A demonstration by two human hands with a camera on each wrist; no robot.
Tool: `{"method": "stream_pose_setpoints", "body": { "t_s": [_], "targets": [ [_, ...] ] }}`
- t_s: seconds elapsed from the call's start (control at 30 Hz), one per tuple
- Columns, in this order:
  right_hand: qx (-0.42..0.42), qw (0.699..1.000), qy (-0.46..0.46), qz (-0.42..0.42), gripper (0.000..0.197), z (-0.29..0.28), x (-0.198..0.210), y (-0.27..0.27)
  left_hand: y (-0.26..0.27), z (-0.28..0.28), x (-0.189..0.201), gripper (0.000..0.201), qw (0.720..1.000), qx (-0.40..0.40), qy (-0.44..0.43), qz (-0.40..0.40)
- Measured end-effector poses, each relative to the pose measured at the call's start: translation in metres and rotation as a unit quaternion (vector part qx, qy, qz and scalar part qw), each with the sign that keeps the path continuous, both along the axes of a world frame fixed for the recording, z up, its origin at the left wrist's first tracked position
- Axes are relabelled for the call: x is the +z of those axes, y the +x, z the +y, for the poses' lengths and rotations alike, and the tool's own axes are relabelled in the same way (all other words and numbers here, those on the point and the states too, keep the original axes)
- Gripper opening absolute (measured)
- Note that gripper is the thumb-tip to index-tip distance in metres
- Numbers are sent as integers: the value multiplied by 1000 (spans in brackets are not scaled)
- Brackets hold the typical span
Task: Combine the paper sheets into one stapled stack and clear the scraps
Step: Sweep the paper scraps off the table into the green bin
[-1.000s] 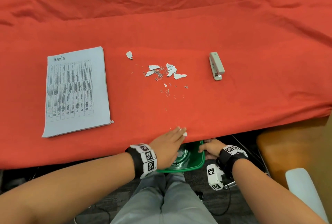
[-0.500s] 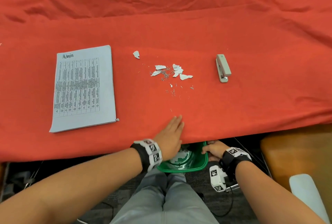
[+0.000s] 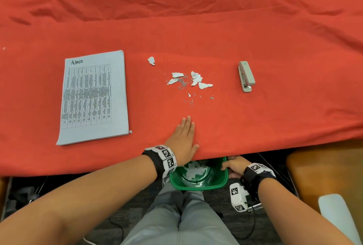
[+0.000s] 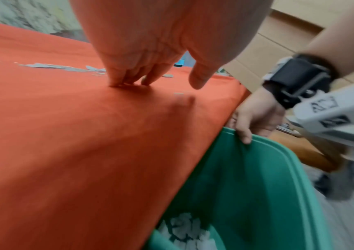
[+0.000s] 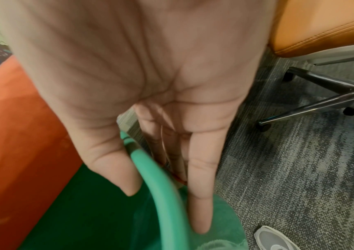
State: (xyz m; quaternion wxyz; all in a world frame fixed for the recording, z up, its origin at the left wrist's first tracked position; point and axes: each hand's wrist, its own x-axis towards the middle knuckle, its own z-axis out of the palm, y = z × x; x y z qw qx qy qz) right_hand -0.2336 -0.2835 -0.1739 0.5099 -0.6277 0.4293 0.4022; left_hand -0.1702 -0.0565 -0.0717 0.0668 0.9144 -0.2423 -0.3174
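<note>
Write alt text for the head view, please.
A left hand lies flat on a red tablecloth, reaching toward torn paper scraps, while the right hand holds a green bin below the edge.

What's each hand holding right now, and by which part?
The right hand grips the green bin by its rim, thumb inside. The left hand holds nothing; it lies flat on the red cloth.
</note>
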Motion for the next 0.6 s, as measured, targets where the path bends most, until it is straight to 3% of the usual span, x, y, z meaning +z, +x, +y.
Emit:
{"method": "stream_pose_setpoints", "body": {
  "t_s": [0.27,0.33,0.43,0.5,0.6],
  "targets": [
    [11,1000,7,-10,31,3,10,3,-78,10,-4,67,973,-209,-22,91],
    [18,1000,1,-12,28,4,13,4,-72,8,4,62,975,-205,-49,76],
    [26,1000,-5,-12,35,3,15,4,-32,1,19,58,988,-118,-96,19],
    [18,1000,-1,-11,33,2,15,4,-3,1,18,61,993,-78,-83,-8],
    [20,1000,-7,-8,33,1,14,4,9,9,5,70,991,-130,-9,-33]
  ]
}}
